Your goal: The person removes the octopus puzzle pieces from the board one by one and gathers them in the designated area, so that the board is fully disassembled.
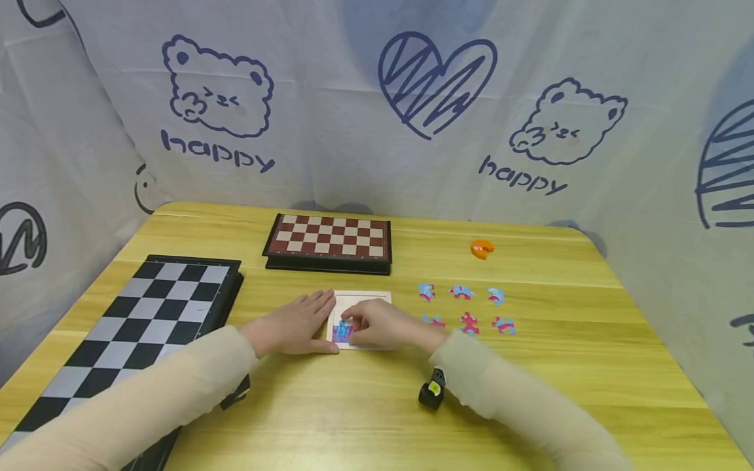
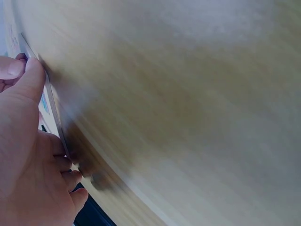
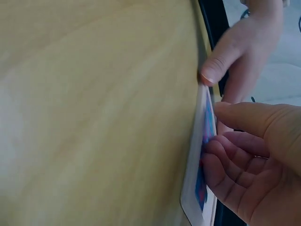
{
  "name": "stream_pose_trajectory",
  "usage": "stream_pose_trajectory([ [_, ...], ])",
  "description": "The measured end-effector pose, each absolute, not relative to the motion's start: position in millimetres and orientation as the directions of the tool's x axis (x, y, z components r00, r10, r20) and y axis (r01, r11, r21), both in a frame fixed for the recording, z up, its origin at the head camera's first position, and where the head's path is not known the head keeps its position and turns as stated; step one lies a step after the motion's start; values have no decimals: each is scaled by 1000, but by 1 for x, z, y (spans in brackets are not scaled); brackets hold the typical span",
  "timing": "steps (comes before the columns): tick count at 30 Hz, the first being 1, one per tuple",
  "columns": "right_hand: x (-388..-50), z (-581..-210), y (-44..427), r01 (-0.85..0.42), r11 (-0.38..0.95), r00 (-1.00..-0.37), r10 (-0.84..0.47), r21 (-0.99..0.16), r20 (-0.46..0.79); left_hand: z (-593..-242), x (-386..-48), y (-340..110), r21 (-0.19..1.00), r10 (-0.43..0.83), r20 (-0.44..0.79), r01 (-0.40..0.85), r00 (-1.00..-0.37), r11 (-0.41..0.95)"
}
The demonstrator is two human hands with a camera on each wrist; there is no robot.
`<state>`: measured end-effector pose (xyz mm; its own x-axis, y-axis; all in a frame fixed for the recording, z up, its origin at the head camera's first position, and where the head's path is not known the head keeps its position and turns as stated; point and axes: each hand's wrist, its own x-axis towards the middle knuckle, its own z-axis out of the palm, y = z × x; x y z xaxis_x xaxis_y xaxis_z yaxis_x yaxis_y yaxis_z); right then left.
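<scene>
Having part-filled the frame (image 1: 362,294), we faced six loose pieces (image 1: 469,322); left hand (image 1: 298,322) spread, right hand (image 1: 379,320) curled, hold unclear

my sleeves (image 1: 171,386): cream. puzzle tray (image 1: 353,300): off-wht, w/ blue, pink & purple inlaid pcs (image 1: 341,333). loose pcs (image 1: 468,322), right: lt blue & pink. left board (image 1: 126,324): blk/wht checks. far board (image 1: 331,235): red-brown & cream checks, blk rim. table (image 1: 330,405): yellow, streaky grain. far-right bit (image 1: 482,248): orange, wht marks. far cloth (image 1: 330,131): pale, dk-blue bears + heart.
</scene>
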<state>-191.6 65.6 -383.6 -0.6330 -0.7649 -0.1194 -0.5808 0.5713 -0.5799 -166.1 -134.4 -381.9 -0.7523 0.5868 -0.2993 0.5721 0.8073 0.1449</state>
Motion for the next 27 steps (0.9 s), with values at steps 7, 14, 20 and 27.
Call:
stream_pose_trajectory([
  [7, -189, -386, 57, -676, 585, -609, -786, -448, -107, -382, -165, -134, 153, 596, -289, 578, -750, 802],
  [14, -186, -384, 55, -679, 603, -617, -778, -419, -118, -383, -166, -135, 157, 603, -283, 584, -746, 796],
  [20, -188, -386, 55, -632, 617, -645, -754, -470, -122, -384, -166, -135, 154, 598, -290, 580, -747, 800],
  [27, -190, -390, 58, -583, 591, -660, -745, -557, -100, -384, -167, -134, 149, 595, -294, 579, -748, 801],
])
